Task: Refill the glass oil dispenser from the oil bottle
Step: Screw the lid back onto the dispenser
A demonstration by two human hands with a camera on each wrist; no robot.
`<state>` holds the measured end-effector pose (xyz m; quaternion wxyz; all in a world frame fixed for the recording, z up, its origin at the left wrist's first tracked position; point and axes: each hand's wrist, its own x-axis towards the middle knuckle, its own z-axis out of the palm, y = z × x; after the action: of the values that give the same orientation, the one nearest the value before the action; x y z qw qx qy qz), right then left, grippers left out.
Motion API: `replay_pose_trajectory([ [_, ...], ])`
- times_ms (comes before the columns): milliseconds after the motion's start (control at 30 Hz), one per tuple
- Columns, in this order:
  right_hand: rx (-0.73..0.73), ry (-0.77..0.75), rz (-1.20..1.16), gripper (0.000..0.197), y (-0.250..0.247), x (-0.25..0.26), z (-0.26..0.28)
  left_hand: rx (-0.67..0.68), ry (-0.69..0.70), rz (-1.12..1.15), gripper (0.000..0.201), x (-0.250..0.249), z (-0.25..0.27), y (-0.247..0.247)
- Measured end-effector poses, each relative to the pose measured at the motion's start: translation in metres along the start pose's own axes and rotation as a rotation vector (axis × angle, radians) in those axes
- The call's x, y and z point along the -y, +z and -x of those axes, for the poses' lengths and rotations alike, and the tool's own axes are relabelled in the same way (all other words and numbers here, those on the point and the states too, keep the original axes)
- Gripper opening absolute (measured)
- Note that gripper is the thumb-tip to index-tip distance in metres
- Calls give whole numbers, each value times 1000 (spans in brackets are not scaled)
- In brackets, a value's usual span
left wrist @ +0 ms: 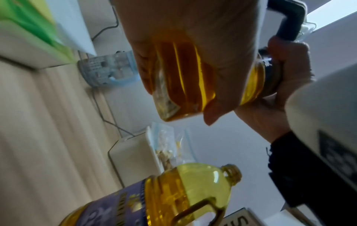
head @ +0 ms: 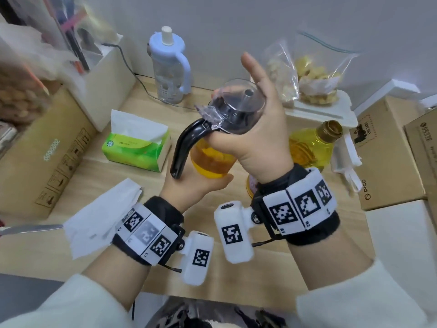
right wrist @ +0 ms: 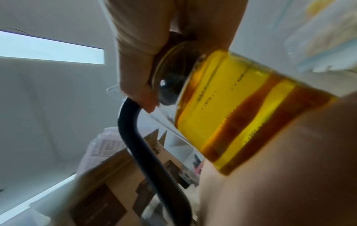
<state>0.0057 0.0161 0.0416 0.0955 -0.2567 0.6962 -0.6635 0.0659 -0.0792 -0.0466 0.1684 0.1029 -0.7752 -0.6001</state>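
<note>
The glass oil dispenser [head: 212, 162], holding amber oil, is held above the table, and my left hand [head: 196, 183] cups and grips its glass body [left wrist: 189, 79] from below. My right hand [head: 255, 129] wraps around the dispenser's black lid [head: 236, 110], with the index finger sticking up. The lid's curved black handle [head: 182, 150] hangs down to the left and also shows in the right wrist view [right wrist: 146, 149]. The oil bottle [head: 314, 143] stands uncapped on the table to the right; its yellow oil and purple label [left wrist: 115, 204] show in the left wrist view.
A green tissue pack [head: 137, 143] and a loose white tissue [head: 99, 216] lie on the wooden table [head: 99, 166] at left. A blue-lidded water bottle [head: 170, 67] stands at the back. Cardboard boxes [head: 387, 152] flank both sides; snack bags [head: 314, 76] sit on a white box at back right.
</note>
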Motion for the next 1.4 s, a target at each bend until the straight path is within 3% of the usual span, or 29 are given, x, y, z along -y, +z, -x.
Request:
replay_pose_trajectory([
  [133,-111,33,36,101,7,-25,1,-17,1,-213,28,20,-8,11],
  [200,-116,55,35,101,8,-40,-1,-20,-58,-161,27,37,-11,15],
  [300,-92,104,27,97,8,-64,0,42,-157,-109,53,64,-12,19],
  [367,-104,142,54,90,8,-80,0,85,-220,-71,58,79,-13,22],
  [433,-105,165,84,84,11,-93,1,75,-326,-20,63,90,-11,23],
  [500,-115,167,116,79,17,-104,3,17,-380,-132,79,109,-5,28],
  [600,-169,152,162,75,28,-119,4,-25,-493,-225,65,107,1,31],
  [667,-177,166,160,76,32,-128,2,38,-595,-240,64,96,5,27],
  [800,-153,169,179,71,39,-141,5,234,-574,-235,70,95,1,10],
  [900,-136,149,162,69,40,-144,8,507,-610,-282,19,79,-3,-5],
  [933,-106,153,165,71,40,-143,8,578,-631,-357,10,73,-6,-10],
  [967,-62,164,165,75,38,-141,7,618,-643,-420,16,66,-9,-15],
  [1067,28,170,145,83,22,-127,9,666,-615,-347,24,40,-19,-22],
  [1133,-26,128,133,75,1,-109,16,669,-521,-229,32,17,-26,-20],
  [1200,-66,90,119,55,-29,-90,29,568,-383,-90,34,-7,-31,-5],
  [1333,-4,60,195,26,-94,-65,66,357,-203,212,11,-47,-38,50],
  [1400,8,115,248,26,-128,-65,77,336,-128,193,41,-54,-40,80],
])
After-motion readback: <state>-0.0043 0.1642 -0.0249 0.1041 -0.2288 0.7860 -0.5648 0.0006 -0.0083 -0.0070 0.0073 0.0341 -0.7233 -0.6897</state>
